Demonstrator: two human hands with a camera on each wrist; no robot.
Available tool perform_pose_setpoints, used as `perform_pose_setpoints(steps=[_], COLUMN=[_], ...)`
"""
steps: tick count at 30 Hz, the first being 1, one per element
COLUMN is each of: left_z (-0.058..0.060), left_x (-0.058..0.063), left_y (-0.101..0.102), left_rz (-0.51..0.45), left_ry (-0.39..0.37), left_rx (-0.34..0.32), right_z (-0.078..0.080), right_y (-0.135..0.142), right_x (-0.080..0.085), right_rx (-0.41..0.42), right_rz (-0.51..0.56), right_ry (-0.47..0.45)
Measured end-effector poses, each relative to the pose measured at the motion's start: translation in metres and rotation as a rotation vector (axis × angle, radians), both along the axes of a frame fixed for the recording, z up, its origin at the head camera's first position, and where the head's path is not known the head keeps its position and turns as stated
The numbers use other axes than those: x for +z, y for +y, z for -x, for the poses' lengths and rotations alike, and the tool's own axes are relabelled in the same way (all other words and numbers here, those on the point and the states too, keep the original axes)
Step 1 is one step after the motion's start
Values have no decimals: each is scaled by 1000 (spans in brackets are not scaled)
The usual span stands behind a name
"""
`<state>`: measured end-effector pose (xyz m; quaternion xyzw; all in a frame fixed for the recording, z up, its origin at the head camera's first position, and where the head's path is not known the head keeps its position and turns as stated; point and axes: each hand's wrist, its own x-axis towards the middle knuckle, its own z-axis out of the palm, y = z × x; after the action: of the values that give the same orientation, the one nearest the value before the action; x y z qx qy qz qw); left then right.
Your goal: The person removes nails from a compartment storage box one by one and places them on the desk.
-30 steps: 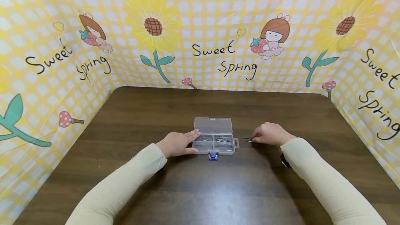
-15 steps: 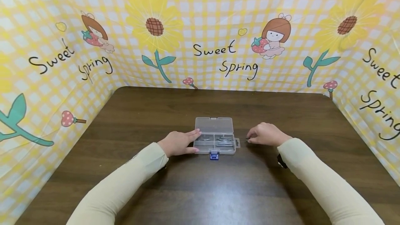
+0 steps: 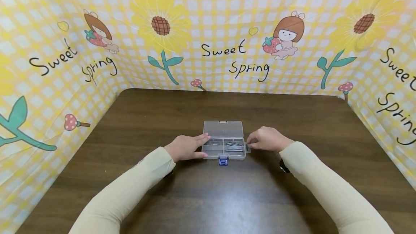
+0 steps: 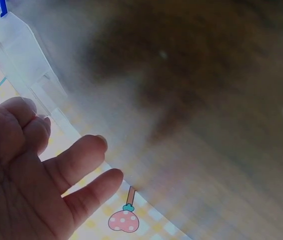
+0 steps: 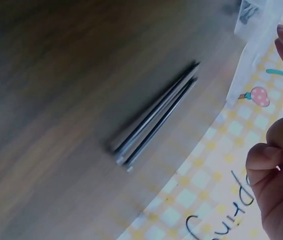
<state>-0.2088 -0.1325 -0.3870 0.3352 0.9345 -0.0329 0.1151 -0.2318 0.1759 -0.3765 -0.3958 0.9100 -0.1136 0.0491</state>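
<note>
Clear plastic box (image 3: pixel 212 152) sits mid-table, lid (image 3: pixel 223 129) thrown back away from the person. Looks light, stiff, a bit slick, likely brittle at the hinge; side walls seem the best hold. Long axis runs left-right; blue latch (image 3: pixel 223 161) faces the person, hanging tab (image 3: pixel 248 149) sticks out right. Metal pieces (image 3: pixel 234 144) inside. Left hand (image 3: pixel 186 147): fingers and thumb spread against the box's left side, not wrapped round it. Right hand (image 3: pixel 268 138): fingers curled, tips at the tab; can't tell if pinching. Two metal pins (image 5: pixel 154 112) lie near-parallel on the dark wood table (image 3: pixel 182 205), diagonal in the right wrist view, upper ends toward the box; probably hard, roll-prone, best pinched mid-shaft.
</note>
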Motion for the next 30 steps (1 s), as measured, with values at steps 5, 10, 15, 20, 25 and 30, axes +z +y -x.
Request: perform_pose_setpoints(steps=[5,10,15,20,25,30], left_z=[2,3,1,0,1,2], left_x=[1,1,-1,-1,0,0], left_y=[-1,-1,-1,1,0,0], left_rz=[0,-3,-14,-1,6,19], left_ry=[0,6,-9,-3,3,0], left_rx=[-6,-3,3,8,4,4], right_z=[2,2,0,1,1,-1], right_y=[-14,-24,-30,-31,-33,-39], right_x=[2,6,5,4,4,2], right_rx=[24,24,33,80,105,98], right_rz=[5,-17,-41,-41,-38,-81], right_ry=[-35,-51,-82,-62,-46,-51])
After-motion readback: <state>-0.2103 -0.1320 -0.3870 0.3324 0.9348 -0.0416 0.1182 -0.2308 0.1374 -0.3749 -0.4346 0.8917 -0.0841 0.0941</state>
